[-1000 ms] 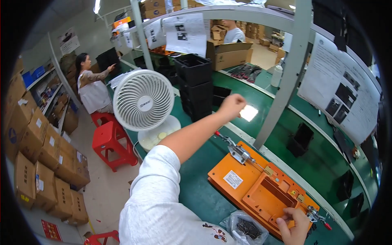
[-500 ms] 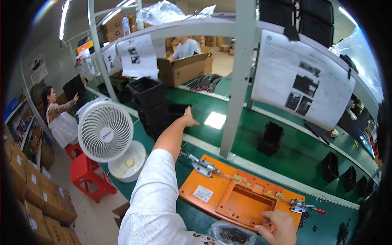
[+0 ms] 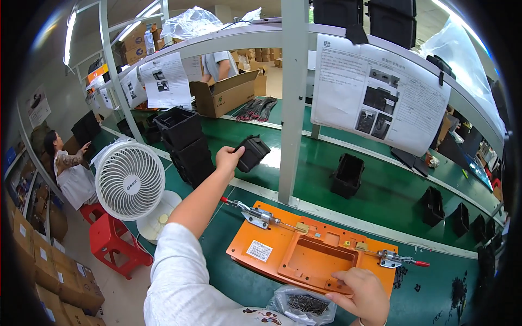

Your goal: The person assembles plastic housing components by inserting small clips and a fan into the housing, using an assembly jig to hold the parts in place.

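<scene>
My left hand [image 3: 229, 161] is stretched out over the green belt, its fingers closed on the edge of a black plastic housing [image 3: 253, 154] that is lifted and tilted. Close to its left stands a stack of black plastic boxes [image 3: 187, 144]. My right hand [image 3: 363, 296] hangs at the front right edge of an orange fixture [image 3: 312, 258] with a rectangular recess; thumb and fingers are bent but apart, and nothing shows between them. Toggle clamps with red handles sit on the fixture, a left clamp [image 3: 256, 215] and a right clamp [image 3: 392, 259]. The recess holds no housing.
A clear bag of small dark parts [image 3: 307, 304] lies in front of the fixture. On the belt [image 3: 272, 187] stand several black boxes, one [image 3: 348, 175] right of a grey post [image 3: 288, 108]. A white fan [image 3: 130, 182] is at left. Printed sheets [image 3: 378, 92] hang above. Two people are farther off.
My left hand, empty-looking and outstretched before, has closed on a black housing and lifted it from the belt. My right hand stays by the fixture. The whole view has shifted slightly.
</scene>
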The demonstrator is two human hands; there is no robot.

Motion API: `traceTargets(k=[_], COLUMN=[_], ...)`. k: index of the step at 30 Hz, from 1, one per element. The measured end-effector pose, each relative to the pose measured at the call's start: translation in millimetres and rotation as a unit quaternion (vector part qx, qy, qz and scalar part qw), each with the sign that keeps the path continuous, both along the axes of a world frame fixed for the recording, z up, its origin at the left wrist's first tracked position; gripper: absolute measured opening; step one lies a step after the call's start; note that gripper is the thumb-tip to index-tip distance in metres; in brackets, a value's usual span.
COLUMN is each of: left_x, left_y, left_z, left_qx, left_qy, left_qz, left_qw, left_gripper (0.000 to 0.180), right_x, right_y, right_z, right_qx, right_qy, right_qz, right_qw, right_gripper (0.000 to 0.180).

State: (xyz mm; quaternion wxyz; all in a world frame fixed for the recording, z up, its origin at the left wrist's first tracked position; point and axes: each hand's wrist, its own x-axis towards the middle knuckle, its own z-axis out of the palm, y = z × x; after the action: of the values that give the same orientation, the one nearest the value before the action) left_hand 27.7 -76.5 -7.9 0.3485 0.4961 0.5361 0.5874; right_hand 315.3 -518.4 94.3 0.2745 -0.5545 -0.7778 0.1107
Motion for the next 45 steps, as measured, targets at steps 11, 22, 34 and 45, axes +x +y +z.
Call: traceTargets(k=[11, 22, 34, 45], left_x=[-31, 68, 78, 85], left_y=[-240, -356, -326, -292], left_z=[86, 84, 76, 75], left_qx=[0.419, 0.501, 0.441, 0.253], left_qy=[0.007, 0.116, -0.139, 0.119], left_qz=[0.0, -0.182, -0.358, -0.479], left_qw=[0.908, 0.838, 0.811, 0.832], left_gripper=[0.024, 0.043, 0.02, 0.044], right_x=[0, -64, -5, 12], right_y=[-2, 13, 25, 23], right_z=[0, -47, -36, -48], right_qx=[0.013, 0.39, 0.128, -0.033], right_qy=[0.045, 0.122, 0.346, 0.64], right_qz=[-0.021, -0.076, 0.116, 0.067], right_qw=[0.999, 0.91, 0.922, 0.764], right_gripper=[0.039, 0.117, 0.129, 0.098])
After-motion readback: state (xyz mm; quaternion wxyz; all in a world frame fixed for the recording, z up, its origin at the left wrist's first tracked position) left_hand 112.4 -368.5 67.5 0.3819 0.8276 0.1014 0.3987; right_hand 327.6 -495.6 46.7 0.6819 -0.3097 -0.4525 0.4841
